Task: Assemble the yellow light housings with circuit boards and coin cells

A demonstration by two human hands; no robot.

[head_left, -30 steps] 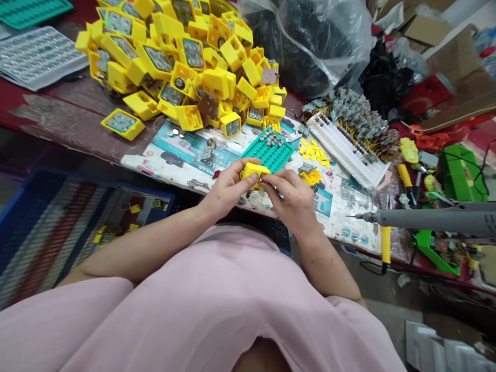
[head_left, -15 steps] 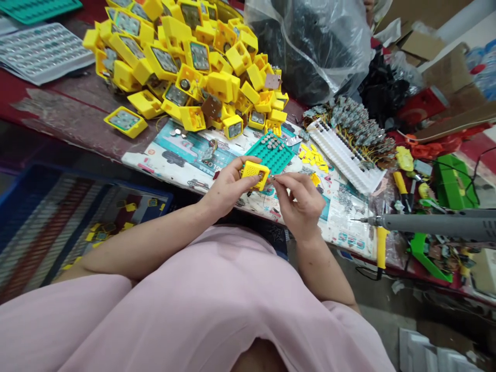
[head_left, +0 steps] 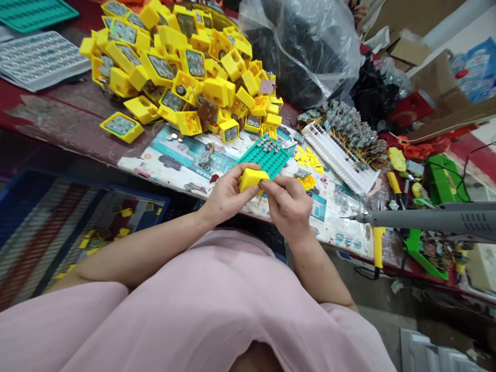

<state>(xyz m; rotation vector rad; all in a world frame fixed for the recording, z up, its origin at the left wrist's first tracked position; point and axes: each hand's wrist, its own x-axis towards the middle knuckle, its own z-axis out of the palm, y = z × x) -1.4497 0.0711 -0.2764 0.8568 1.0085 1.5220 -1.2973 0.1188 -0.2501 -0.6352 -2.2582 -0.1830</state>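
My left hand (head_left: 227,194) is closed round a small yellow plastic box (head_left: 251,179), held just above the table's near edge. My right hand (head_left: 287,203) presses its pinched fingertips against the box's right side; what they hold, if anything, is hidden. Right behind the box lies a teal tray (head_left: 267,153) with several small grey cylinders standing at its far end. A big heap of yellow boxes (head_left: 186,67) fills the table's back left. Small yellow parts (head_left: 310,157) lie scattered to the right of the tray.
A white rack with wired circuit boards (head_left: 341,139) lies at the right. A grey powered screwdriver (head_left: 426,219) hangs over the table's right end. A clear bag of dark parts (head_left: 306,46) stands behind. A blue crate (head_left: 77,227) sits low at the left.
The yellow box has tipped so its top faces the camera, and my right hand has closed in against its side. Earlier its fingertips pinched a small metal piece just off the box.
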